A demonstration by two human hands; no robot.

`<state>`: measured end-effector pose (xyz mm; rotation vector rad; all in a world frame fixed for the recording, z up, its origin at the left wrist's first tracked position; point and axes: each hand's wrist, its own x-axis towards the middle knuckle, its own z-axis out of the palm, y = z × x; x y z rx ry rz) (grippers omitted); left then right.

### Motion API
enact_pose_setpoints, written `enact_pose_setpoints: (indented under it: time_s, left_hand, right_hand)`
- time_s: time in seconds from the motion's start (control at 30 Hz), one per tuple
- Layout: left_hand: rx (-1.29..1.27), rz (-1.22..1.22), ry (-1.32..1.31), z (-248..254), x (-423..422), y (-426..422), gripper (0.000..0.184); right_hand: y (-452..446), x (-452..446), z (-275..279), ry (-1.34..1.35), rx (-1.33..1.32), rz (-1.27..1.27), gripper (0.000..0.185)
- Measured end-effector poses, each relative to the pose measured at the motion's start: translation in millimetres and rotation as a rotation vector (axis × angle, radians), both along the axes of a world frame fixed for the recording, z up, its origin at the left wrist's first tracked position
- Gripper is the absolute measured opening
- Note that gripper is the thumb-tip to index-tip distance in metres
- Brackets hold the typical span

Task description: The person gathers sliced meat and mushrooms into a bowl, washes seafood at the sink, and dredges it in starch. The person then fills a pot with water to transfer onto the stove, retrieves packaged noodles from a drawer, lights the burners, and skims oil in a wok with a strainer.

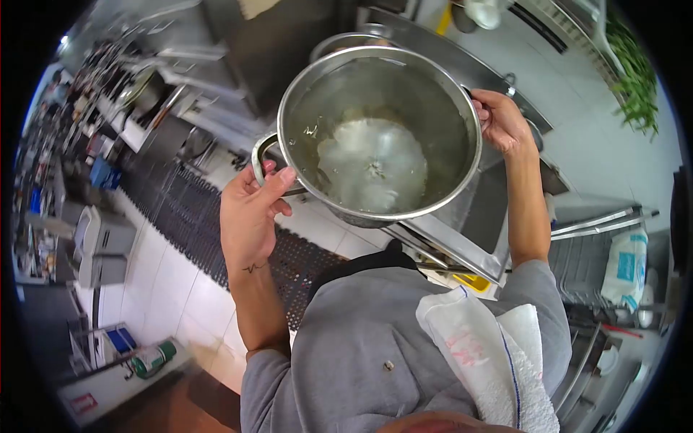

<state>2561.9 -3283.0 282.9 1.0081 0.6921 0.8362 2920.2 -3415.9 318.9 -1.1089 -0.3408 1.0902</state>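
Note:
A large steel stockpot (pixel 285 155) is held up in front of my chest, its open top facing me. Some clear liquid seems to lie in the bottom, though glare makes the depth hard to judge. My left hand (pixel 253 198) grips the loop handle on the pot's left side, thumb up against the rim. On the far right side, my right hand (pixel 503 123) is closed around the other handle, which is mostly hidden by the fingers.
Behind the pot is a steel sink counter (pixel 447 54) with another round metal vessel (pixel 339 42). A perforated black mat (pixel 195 216) runs along the tiled floor at left. Leafy greens (pixel 635 72) hang at upper right. A white towel (pixel 498 353) drapes over my shoulder.

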Motion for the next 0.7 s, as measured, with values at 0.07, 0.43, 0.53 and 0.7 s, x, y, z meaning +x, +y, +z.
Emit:
enact_pose_setpoints:
  time_s: [0.07, 0.43, 0.53, 0.7]
  left_hand:
    - [-0.015, 0.056, 0.050, -3, -50, 12, 0.030]
    - [-0.082, 0.659, 0.146, -18, -252, 86, 0.030]
    - [-0.069, 0.776, 0.164, -22, -297, 128, 0.030]
    - [-0.043, 0.900, 0.168, -16, -363, 214, 0.034]
  right_hand:
    - [37, -34, -13, 0.045, 0.011, 0.106, 0.011]
    - [296, -244, -68, 0.203, -0.013, 0.590, 0.019]
    - [374, -302, -74, 0.171, -0.030, 0.680, 0.019]
    - [507, -378, -81, 0.233, 0.025, 0.843, 0.018]
